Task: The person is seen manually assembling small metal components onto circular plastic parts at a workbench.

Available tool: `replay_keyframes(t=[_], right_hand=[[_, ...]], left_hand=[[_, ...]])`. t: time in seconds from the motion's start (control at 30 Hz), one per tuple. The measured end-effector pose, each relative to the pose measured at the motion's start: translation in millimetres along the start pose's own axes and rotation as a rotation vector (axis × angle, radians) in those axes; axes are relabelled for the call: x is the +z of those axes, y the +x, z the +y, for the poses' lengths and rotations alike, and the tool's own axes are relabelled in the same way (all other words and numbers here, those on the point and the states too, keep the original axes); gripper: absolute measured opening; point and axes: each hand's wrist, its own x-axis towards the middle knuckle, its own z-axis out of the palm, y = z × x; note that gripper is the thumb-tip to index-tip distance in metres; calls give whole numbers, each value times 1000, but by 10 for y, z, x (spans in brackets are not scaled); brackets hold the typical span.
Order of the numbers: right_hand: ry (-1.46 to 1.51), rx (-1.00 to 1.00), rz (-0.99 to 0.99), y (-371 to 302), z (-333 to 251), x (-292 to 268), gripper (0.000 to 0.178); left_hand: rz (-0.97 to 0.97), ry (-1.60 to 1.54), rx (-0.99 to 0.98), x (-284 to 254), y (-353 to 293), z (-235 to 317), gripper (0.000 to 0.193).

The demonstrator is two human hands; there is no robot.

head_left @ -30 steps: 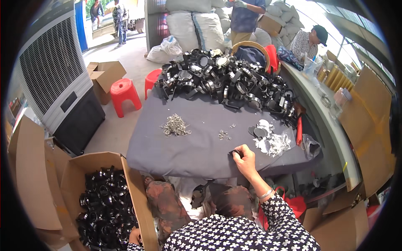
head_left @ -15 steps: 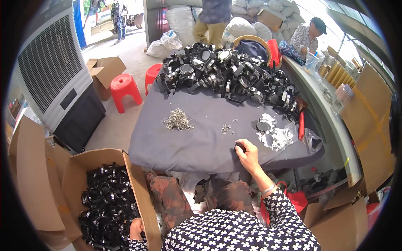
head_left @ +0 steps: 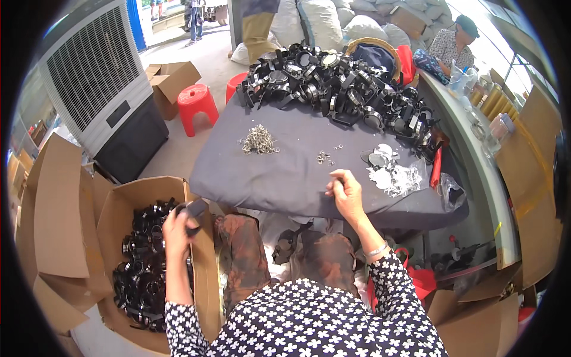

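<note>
My left hand (head_left: 176, 231) is raised over the inner side of a cardboard box (head_left: 205, 271) and closed round a black watch-like piece (head_left: 195, 208), whose dark strap end sticks out past the fingers. Inside the box lies a heap of black straps with metal rings (head_left: 140, 291). My right hand (head_left: 346, 193) hovers at the front edge of the cloth-covered table (head_left: 256, 184), its fingers curled together; whatever they hold, if anything, is hidden. Beyond it lie a few small metal clips (head_left: 324, 157). A larger heap of such clips (head_left: 259, 140) sits further left.
Across the table's far side spreads a big pile of black-strapped round pieces (head_left: 333, 83). White discs and scraps (head_left: 389, 172) lie at the right beside a plastic bag (head_left: 451, 195). Red stools (head_left: 198, 107) and an air cooler (head_left: 101, 89) stand left. A person (head_left: 452, 47) sits back right.
My left hand has come up out of the box with a black watch-like piece. The right hand stays near the table's front edge, fingers still curled. The whole view has shifted a little.
</note>
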Motion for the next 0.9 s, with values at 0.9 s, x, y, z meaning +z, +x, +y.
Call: replay_keyframes(t=[0.9], right_hand=[[-954, -301, -623, 108, -862, -217, 20]], left_hand=[[-868, -336, -48, 1787, -60, 658, 36]])
